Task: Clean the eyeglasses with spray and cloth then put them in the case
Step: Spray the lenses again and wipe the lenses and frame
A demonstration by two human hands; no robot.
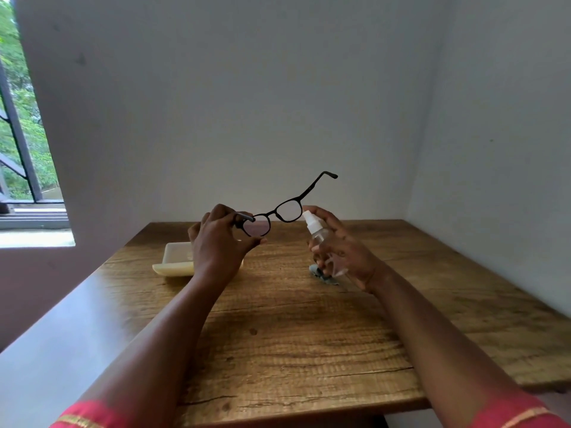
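The task looks to be at its early, spraying stage. The left hand (221, 239) holds the eyeglasses (273, 216) up above the table (309, 335), its fingers curled round the frame's left end and the near lens rim, with the far temple arm sticking out up and to the right. The right hand (343, 245) is wrapped round a small clear spray bottle (321, 239), its white nozzle just beside the right lens and aimed at it — the forefinger seems to sit on top of the pump, though whether it is pressing cannot be told. No mist or droplets can be made out on the lenses, so it is unclear if any spray has landed. The cloth (323, 274) lies crumpled on the table under the right hand, not picked up, so wiping seems not to have started. The pale case (176, 261) sits open on the table behind the left wrist, with no glasses in it — wiping and stowing are judged to remain.
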